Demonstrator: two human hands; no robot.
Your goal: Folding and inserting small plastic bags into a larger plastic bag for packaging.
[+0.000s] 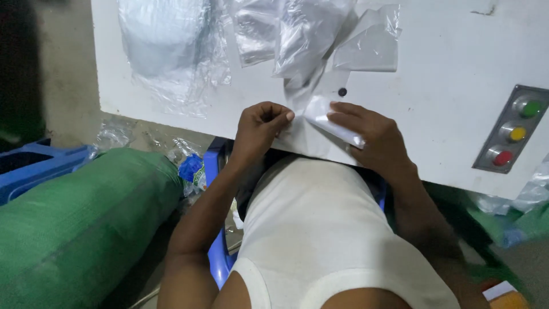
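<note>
A thin clear plastic bag (318,114) lies at the near edge of a white machine tabletop (440,68). My left hand (260,129) pinches the bag's left edge between thumb and fingers. My right hand (369,137) lies flat on the bag's right part, fingers pressing a folded strip of it to the table. A small dark hole (342,91) in the tabletop sits just above the bag.
More clear plastic bags (297,34) and a larger clear bag (166,51) lie at the far side of the tabletop. A grey panel with green, yellow and red buttons (512,134) is at right. A green mesh sack (80,217) and blue crate (34,166) stand at left.
</note>
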